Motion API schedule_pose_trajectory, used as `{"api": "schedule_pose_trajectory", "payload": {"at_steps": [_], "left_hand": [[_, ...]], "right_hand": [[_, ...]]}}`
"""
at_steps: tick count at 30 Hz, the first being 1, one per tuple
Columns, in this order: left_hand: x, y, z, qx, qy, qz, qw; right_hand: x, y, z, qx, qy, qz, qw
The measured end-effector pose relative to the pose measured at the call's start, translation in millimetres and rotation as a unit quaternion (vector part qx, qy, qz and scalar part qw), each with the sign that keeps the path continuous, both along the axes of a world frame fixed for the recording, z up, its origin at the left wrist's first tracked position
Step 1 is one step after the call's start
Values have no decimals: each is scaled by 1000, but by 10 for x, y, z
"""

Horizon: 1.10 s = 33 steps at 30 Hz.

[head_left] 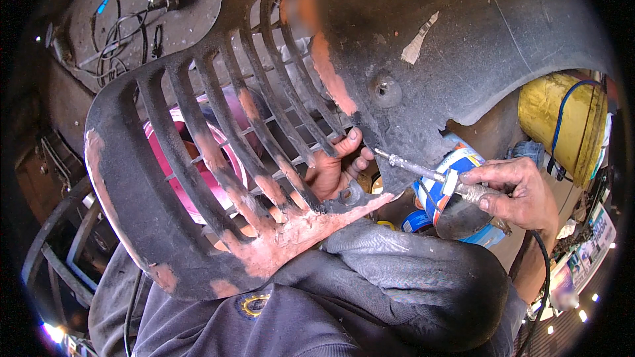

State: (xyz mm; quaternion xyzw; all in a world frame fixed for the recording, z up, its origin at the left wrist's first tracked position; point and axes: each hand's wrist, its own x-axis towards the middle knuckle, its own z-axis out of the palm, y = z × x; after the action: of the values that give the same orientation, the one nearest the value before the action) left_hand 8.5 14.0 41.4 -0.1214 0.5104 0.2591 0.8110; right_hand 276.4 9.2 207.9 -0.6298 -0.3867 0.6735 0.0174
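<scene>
Head view: a thin metal soldering-type tool with a pointed rod [423,173] lies in the right hand [519,195], its handle end buried in the grip and its rod sticking out to the left of the fingers. The long axis runs nearly level, tilted slightly up toward the left, and the tip points at the edge of a large black plastic body panel with slatted vents and worn orange patches [264,132], touching or just short of it. The right grip is closed around the tool's handle, fingers wrapped over it, and a black cable [546,271] hangs down beside the wrist. The left hand [334,168] sits behind the panel's slats, fingers curled around the rim of a vent opening, holding the panel. The panel rests across the person's lap, over dark grey trousers [423,284]. Behind the tool stands a blue, white and orange tin [456,165]; farther right is a yellow cylindrical container [562,122]. A pink round object [198,178] shows through the slats.
</scene>
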Motion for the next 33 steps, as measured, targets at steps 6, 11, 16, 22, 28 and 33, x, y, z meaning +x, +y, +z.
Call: {"api": "schedule_pose_trajectory", "payload": {"at_steps": [6, 11, 16, 22, 28, 33], "left_hand": [[9, -58, -94, 0, -15, 19, 1000], [10, -49, -88, -9, -8, 11, 1000], [4, -75, -118, 8, -16, 22, 1000], [17, -43, -55, 10, -13, 26, 1000], [-17, -38, -68, 6, -12, 12, 1000], [10, -27, -47, -9, -2, 9, 1000]], "right_hand": [[39, -36, -59, 48, 32, 24, 998], [12, -42, -54, 19, 19, -7, 1000], [40, -75, -92, 50, 29, 15, 998], [20, -84, -97, 35, 28, -10, 999], [0, -59, -92, 20, 24, -17, 999], [37, -105, -115, 23, 26, -16, 999]]}}
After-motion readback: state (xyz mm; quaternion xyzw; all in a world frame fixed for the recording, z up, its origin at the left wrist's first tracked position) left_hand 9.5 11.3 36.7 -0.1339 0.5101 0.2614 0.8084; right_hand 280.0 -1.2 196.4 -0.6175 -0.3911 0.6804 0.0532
